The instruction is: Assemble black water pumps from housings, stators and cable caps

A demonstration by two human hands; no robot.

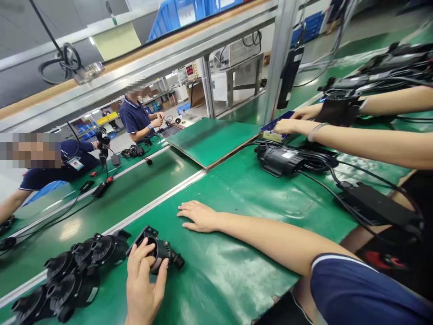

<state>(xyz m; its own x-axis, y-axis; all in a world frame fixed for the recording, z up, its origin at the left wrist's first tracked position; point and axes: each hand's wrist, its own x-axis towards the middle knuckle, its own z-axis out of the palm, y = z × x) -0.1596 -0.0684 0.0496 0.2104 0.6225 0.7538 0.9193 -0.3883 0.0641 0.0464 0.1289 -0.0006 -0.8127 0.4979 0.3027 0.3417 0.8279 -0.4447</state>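
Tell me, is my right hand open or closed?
Open: the right hand lies palm down on the green mat, spread out rather than curled into a fist.

A navy short sleeve [358, 291] is worn on the right arm [264, 237], its hem edged with a thin white stripe; black legwear [279, 313] is crossed by a pale line.

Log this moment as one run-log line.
left hand: grasping black pump part | right hand: palm down on green mat | nearby: similar black parts, leftward
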